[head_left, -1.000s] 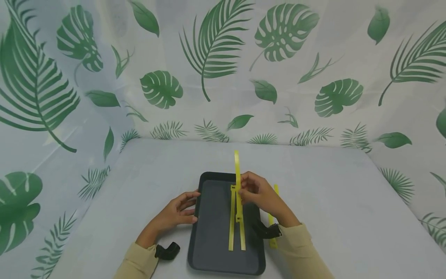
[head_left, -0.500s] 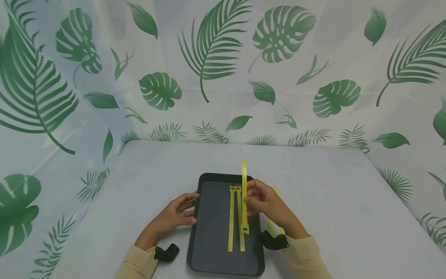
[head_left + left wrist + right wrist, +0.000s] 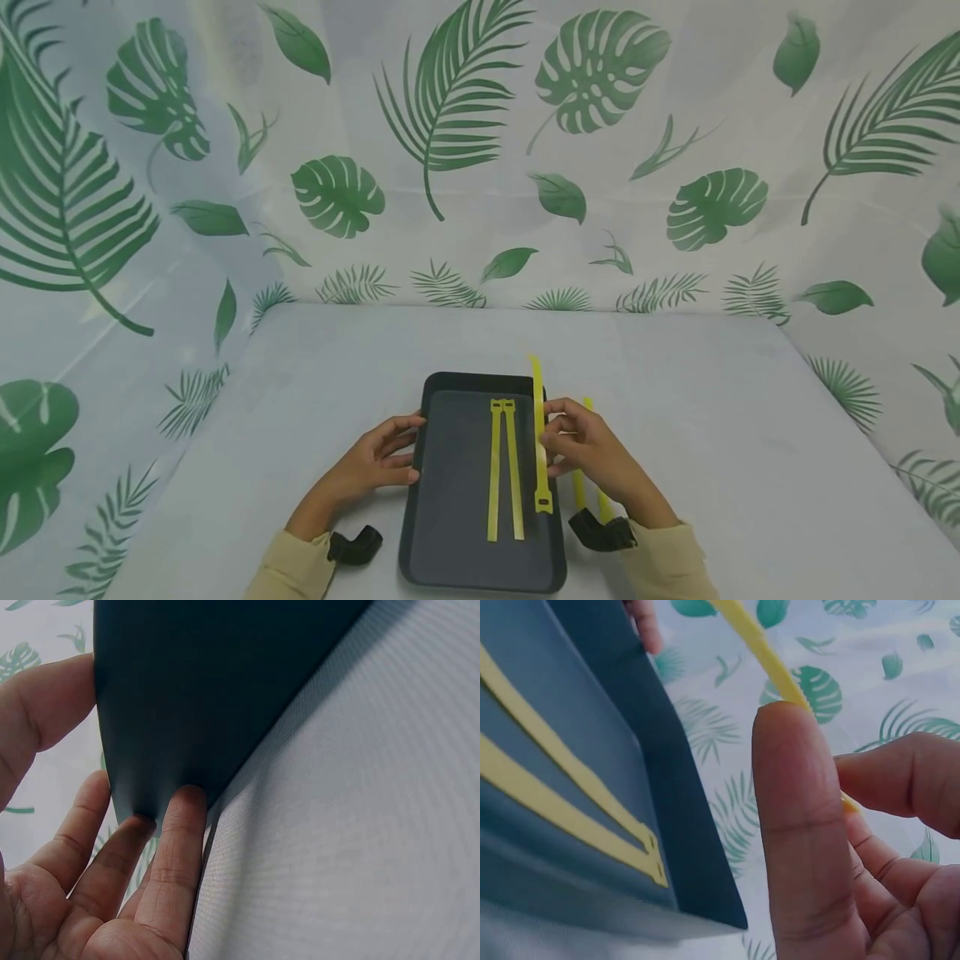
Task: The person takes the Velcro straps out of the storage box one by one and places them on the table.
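Observation:
My right hand (image 3: 588, 446) pinches a yellow cable tie (image 3: 538, 417) between thumb and fingers over the right side of a dark grey tray (image 3: 446, 517). This tie stands lengthwise, its slotted head toward me. Inside the tray lie two more yellow cable ties, a left one (image 3: 494, 475) and a right one (image 3: 514, 475), heads close together at the far end. In the right wrist view the held tie (image 3: 769, 660) shows above the thumb. With fingers fairly straight, my left hand (image 3: 367, 462) touches the tray's left wall (image 3: 180, 697).
To the right of the tray, partly hidden by my right hand and wrist, yellow strips (image 3: 578, 490) lie on the white table (image 3: 750, 450). A black wrist mount (image 3: 602, 531) sits by each cuff. A leaf-printed curtain (image 3: 465, 208) stands behind.
My right hand has moved right and a little toward me with the held cable tie, from above the tray's ties to its right edge. My left hand stays at the tray.

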Action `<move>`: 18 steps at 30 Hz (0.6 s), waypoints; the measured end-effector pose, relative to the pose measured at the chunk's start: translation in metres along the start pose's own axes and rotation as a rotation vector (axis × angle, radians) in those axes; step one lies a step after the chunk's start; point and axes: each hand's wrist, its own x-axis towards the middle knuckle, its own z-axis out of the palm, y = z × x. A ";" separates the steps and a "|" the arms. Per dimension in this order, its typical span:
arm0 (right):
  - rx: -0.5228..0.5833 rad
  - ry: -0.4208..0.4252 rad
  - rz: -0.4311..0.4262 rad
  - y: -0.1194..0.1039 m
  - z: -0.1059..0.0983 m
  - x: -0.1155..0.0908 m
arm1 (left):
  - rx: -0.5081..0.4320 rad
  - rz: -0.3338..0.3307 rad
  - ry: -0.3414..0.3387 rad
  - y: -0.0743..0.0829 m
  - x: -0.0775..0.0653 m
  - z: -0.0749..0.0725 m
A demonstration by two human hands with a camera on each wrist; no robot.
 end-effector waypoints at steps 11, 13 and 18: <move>-0.007 0.015 0.031 0.006 -0.010 -0.010 | 0.001 0.000 -0.005 -0.001 0.000 0.000; -0.007 0.013 0.029 0.008 -0.012 -0.012 | -0.001 0.003 -0.006 -0.001 0.000 0.000; -0.004 0.019 0.023 0.011 -0.018 -0.016 | -0.004 0.008 -0.004 0.000 0.000 0.000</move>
